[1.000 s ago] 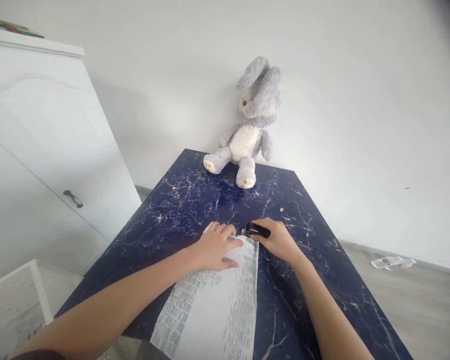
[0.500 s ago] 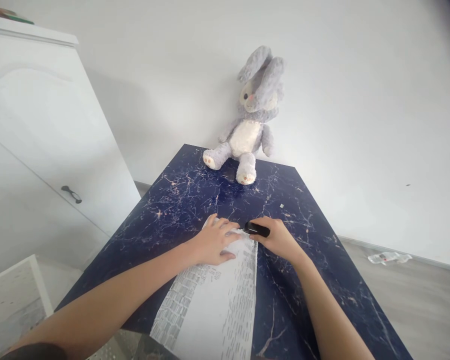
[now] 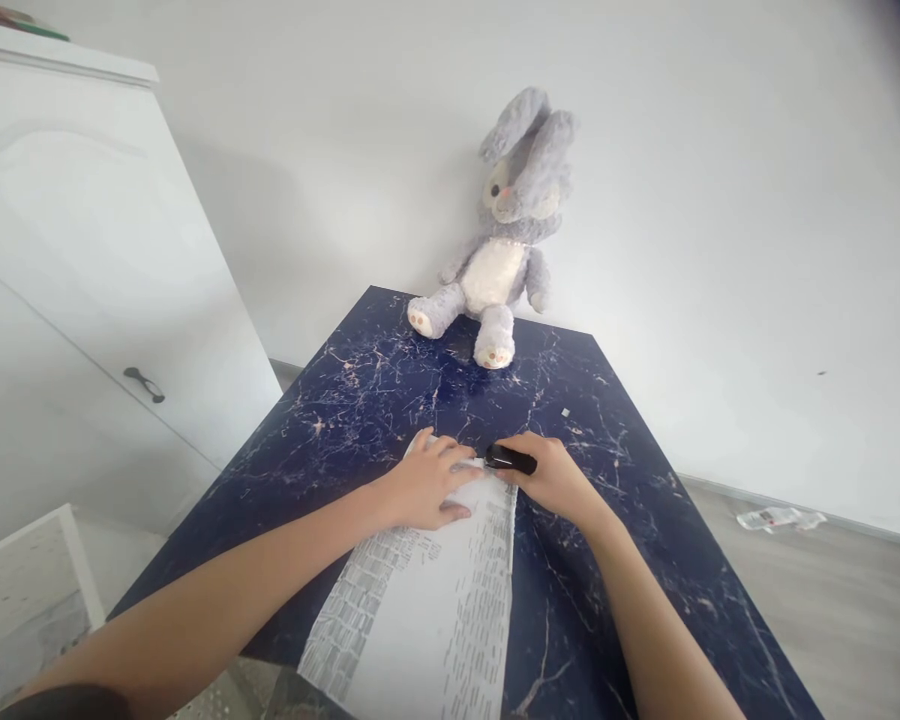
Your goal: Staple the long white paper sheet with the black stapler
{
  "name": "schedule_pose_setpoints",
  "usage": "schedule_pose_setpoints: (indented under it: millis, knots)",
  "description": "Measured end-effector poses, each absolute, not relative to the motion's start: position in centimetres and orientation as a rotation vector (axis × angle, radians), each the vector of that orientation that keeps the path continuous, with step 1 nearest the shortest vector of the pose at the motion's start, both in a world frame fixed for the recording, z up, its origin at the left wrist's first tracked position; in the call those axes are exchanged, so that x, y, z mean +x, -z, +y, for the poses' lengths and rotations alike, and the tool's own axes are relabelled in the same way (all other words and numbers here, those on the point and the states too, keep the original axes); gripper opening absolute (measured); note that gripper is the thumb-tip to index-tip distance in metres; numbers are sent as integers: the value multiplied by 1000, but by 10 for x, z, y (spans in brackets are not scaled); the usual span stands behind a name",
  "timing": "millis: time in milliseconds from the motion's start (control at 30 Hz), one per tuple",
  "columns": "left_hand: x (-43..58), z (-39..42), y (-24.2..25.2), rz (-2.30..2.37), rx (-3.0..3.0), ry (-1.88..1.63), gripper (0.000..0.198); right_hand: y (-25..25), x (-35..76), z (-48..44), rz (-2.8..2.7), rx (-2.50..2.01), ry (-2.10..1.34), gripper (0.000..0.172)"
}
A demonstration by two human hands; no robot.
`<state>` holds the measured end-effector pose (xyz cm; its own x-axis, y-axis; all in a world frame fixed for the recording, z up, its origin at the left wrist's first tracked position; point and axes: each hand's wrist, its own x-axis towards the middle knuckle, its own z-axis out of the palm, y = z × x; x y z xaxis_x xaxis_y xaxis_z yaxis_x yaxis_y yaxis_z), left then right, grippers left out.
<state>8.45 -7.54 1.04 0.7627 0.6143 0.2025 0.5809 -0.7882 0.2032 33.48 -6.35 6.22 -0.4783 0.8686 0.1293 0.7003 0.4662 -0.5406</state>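
Note:
A long white paper (image 3: 412, 630) with grey block and dash patterns lies on the dark blue marbled table (image 3: 345, 400), its near end reaching the front edge. My left hand (image 3: 431, 485) rests flat on the far part of the paper, fingers spread. At the paper's far right corner, my right hand (image 3: 551, 475) grips a small black stapler (image 3: 511, 459). The stapler's front end points left and meets the paper's far edge, close to my left fingertips. The fingers under the stapler are partly hidden.
A grey plush rabbit (image 3: 495, 270) sits at the table's back edge against the wall. A tiny white scrap (image 3: 565, 412) lies right of centre. The white cabinet (image 3: 105, 300) stands to the left. Clear plastic packaging (image 3: 780, 518) is on the floor at right.
The stapler and my right hand have shifted slightly left along the paper's far edge. My left hand stays in place on the paper.

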Motion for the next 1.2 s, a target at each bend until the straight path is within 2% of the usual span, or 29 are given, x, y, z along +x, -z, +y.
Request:
schedule_pose_setpoints:
  millis: [300,400,467,833,1000,1200]
  knots:
    - [84,-75,-8,983,2774,-421,62,-54,333,-64,-2323,-1365,-593,24]
    - [84,-76,-9,997,2772,-426,61,-46,326,-61,-2207,-1442,-569,43]
    - [84,-76,-10,999,2773,-428,61,-40,319,-59,-2175,-1515,-435,51]
    - [84,-74,-9,990,2735,-447,57,-32,295,-66,-2474,-1639,302,42]
    - [84,-74,-7,993,2730,-442,60,-28,285,-69,-2469,-1664,447,40]
    - [83,-74,-8,1008,2748,-453,62,-26,285,-69,-2455,-1630,376,38]
